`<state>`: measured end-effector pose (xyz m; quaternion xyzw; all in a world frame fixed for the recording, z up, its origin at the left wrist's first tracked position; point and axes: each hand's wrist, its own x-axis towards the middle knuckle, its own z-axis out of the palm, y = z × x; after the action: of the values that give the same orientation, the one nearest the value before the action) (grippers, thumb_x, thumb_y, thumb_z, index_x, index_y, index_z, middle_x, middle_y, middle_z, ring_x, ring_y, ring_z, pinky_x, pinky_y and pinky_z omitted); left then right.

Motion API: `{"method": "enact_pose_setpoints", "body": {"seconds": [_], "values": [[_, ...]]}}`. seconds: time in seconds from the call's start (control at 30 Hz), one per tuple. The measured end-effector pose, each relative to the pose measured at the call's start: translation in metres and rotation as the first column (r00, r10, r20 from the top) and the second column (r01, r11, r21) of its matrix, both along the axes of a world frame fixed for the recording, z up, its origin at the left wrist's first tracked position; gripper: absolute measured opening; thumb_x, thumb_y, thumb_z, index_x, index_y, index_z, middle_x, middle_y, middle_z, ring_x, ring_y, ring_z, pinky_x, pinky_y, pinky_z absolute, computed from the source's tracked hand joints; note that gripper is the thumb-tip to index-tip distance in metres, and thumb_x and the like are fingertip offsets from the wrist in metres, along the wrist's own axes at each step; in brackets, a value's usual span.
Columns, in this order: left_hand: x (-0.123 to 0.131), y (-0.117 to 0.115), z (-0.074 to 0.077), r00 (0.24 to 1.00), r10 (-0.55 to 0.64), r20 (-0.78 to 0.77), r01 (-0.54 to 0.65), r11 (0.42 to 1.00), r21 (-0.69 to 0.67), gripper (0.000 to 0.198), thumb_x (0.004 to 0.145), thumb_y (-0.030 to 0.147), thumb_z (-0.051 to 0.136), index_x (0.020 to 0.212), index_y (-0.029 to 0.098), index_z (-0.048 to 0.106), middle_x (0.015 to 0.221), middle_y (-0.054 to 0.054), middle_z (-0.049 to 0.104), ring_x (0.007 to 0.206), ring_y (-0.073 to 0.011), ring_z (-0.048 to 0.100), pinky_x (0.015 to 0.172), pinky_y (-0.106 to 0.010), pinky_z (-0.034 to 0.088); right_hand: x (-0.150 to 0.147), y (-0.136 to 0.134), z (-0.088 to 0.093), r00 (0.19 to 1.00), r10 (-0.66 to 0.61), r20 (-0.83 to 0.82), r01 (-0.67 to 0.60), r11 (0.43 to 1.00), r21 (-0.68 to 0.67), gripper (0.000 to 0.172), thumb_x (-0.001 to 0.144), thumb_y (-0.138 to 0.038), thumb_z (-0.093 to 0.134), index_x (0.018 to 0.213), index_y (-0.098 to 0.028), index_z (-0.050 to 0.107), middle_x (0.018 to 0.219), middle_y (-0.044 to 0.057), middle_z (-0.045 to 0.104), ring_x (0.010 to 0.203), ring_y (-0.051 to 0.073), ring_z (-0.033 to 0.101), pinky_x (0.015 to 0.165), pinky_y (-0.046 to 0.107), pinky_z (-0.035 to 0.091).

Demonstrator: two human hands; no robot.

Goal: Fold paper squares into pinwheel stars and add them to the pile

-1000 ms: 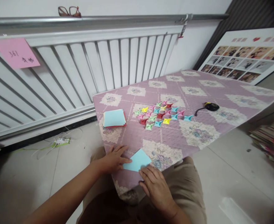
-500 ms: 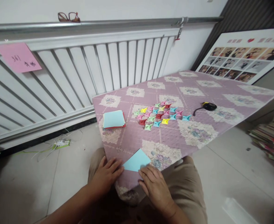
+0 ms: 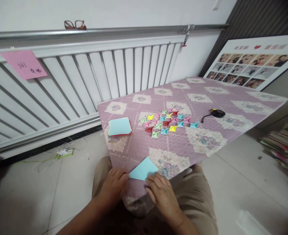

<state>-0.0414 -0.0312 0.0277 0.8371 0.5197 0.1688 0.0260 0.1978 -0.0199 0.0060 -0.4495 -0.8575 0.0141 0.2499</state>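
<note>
A light blue sheet of paper (image 3: 143, 169), folded to a pointed shape, lies flat near the table's front corner. My left hand (image 3: 116, 183) touches its left tip, with the fingers bent and close together; the thumb is hard to make out. On the sheet's lower right edge rests my right hand (image 3: 162, 192), palm down, with its fingers stretched out and the thumb apart. Beyond them sits a stack of paper (image 3: 120, 126), light blue on top with red beneath. Several small folded paper pieces (image 3: 166, 123) in pink, red, yellow, green and blue stand in rows.
The table (image 3: 136, 150) has a purple flowered cloth. A black object with a cord (image 3: 217, 113) lies at the right. Behind are a white radiator (image 3: 131, 65), glasses (image 3: 75, 25) on a pipe and a photo board (image 3: 250, 65). A power strip (image 3: 65, 152) is on the floor.
My left hand's fingers have drawn in from a spread pose and now bend at the sheet's left tip. My right hand and the sheet look nearly unchanged. The camera view has shifted slightly.
</note>
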Motion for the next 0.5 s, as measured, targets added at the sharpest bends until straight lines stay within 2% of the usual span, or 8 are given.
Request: {"method": "enact_pose_setpoints", "body": {"seconds": [0.13, 0.3, 0.37, 0.5], "values": [[0.014, 0.007, -0.007, 0.997, -0.059, -0.045, 0.061, 0.998, 0.035, 0.018, 0.091, 0.015, 0.051, 0.106, 0.02, 0.058, 0.109, -0.006, 0.06, 0.1, -0.0223, 0.053, 0.088, -0.038, 0.042, -0.004, 0.0, 0.006, 0.999, -0.028, -0.041, 0.025, 0.998, -0.065, 0.014, 0.086, -0.022, 0.06, 0.098, -0.025, 0.065, 0.098, 0.003, 0.066, 0.098, 0.022, 0.057, 0.085, 0.035, 0.042], [0.011, 0.018, -0.012, 0.983, -0.083, -0.167, 0.085, 0.996, 0.005, 0.02, 0.091, 0.016, 0.053, 0.11, 0.022, 0.057, 0.11, -0.005, 0.06, 0.099, -0.0214, 0.054, 0.084, -0.036, 0.043, -0.011, 0.003, 0.009, 0.995, -0.083, -0.059, 0.079, 0.995, -0.06, 0.007, 0.086, -0.02, 0.059, 0.09, -0.024, 0.064, 0.089, 0.002, 0.064, 0.089, 0.02, 0.056, 0.079, 0.033, 0.04], [0.008, 0.021, -0.01, 0.982, -0.088, -0.167, 0.09, 0.996, 0.006, 0.019, 0.091, 0.017, 0.054, 0.109, 0.023, 0.058, 0.107, -0.004, 0.062, 0.096, -0.0203, 0.055, 0.083, -0.035, 0.044, -0.014, 0.005, 0.011, 0.994, -0.107, -0.019, 0.106, 0.993, -0.045, 0.003, 0.086, -0.023, 0.06, 0.084, -0.023, 0.063, 0.084, 0.002, 0.062, 0.083, 0.02, 0.055, 0.074, 0.033, 0.039], [0.009, 0.022, 0.002, 0.994, -0.078, -0.07, 0.085, 0.991, 0.1, 0.019, 0.091, 0.016, 0.052, 0.106, 0.024, 0.061, 0.103, -0.003, 0.064, 0.091, -0.0192, 0.057, 0.079, -0.035, 0.044, -0.019, 0.009, 0.015, 0.992, -0.113, 0.052, 0.113, 0.994, 0.004, 0.013, 0.088, -0.024, 0.057, 0.076, -0.022, 0.061, 0.076, 0.002, 0.059, 0.077, 0.02, 0.053, 0.073, 0.034, 0.036]]}}
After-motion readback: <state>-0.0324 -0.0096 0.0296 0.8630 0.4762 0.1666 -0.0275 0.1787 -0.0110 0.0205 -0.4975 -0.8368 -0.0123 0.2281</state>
